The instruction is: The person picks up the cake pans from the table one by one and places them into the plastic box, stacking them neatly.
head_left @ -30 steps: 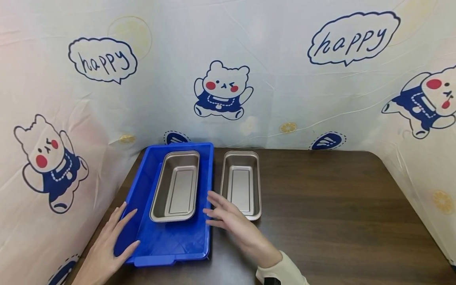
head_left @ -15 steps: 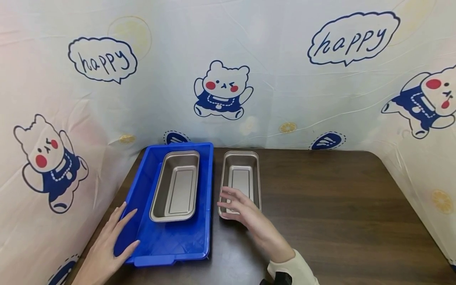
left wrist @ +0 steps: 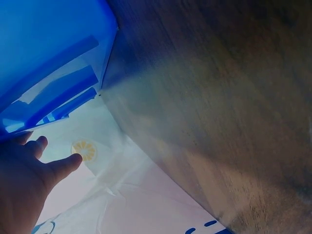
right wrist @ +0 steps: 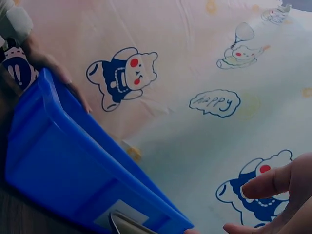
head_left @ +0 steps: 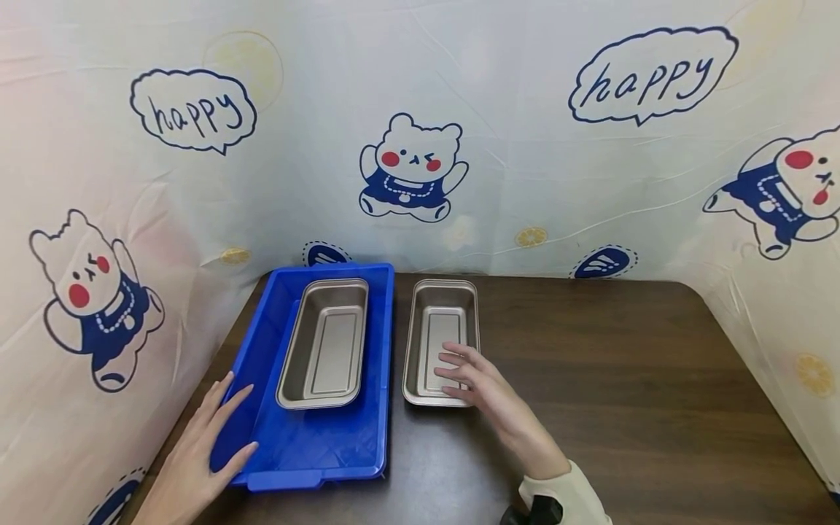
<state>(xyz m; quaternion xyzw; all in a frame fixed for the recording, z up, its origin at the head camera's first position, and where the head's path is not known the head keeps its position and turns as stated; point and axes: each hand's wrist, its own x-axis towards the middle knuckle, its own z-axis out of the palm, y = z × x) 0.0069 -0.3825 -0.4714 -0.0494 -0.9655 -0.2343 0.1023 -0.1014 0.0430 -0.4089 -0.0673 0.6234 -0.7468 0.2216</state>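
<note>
A blue plastic tray (head_left: pixel 315 445) lies on the left of the table with a metal loaf pan (head_left: pixel 328 350) inside it. To its right, a second loaf pan (head_left: pixel 433 321) of the same kind sits on the table. My left hand (head_left: pixel 200 441) rests at the tray's left rim, fingers spread and straight. In the left wrist view, fingers (left wrist: pixel 63 168) of that hand show beside the tray's outer wall. My right hand (head_left: pixel 488 390) hovers over the near right corner of the second pan, fingers loosely extended, holding nothing.
The dark wooden table (head_left: pixel 623 386) stretches to the right of the pans. Behind and along both sides hangs a printed cloth (head_left: pixel 525 146) with bears and lettering. A white label (right wrist: pixel 122 214) is on the tray's outer side.
My right hand has moved rightward, from beside the blue tray's right rim to over the second loaf pan's near right corner. The left hand, tray and pan inside it look unmoved.
</note>
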